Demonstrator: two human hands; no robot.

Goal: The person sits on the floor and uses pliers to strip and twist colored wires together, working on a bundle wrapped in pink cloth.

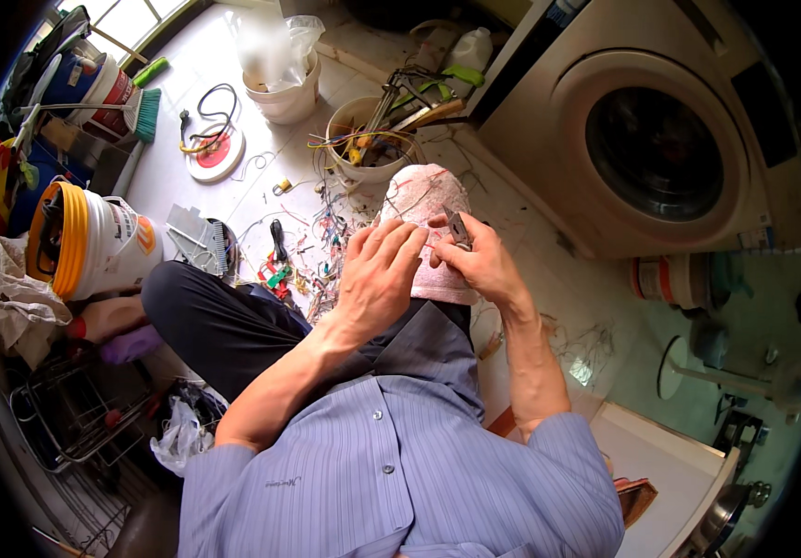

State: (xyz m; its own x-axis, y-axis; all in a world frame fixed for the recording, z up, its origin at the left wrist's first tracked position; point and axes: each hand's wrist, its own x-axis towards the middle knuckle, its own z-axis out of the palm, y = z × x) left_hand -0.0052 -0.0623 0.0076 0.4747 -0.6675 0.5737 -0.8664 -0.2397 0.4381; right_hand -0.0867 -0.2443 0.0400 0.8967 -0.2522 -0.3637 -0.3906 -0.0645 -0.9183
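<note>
On one knee, two hands (377, 279) (482, 262), one pink cloth (423, 200), one small tool (458, 228)

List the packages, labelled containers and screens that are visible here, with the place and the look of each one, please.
White bucket: on the floor at the left, lying tilted, orange label, yellow hose coil at its mouth.
Red-and-white can: upper left, round, beside a green brush.
White jug: top centre, against the washing machine.
Small round container: right, below the machine, white with orange label.
Clear plastic bag: in a white tub, top.
No screens show.

Bright daylight from the upper-left window (131, 20); fisheye-bent, dark-vignetted edges.
</note>
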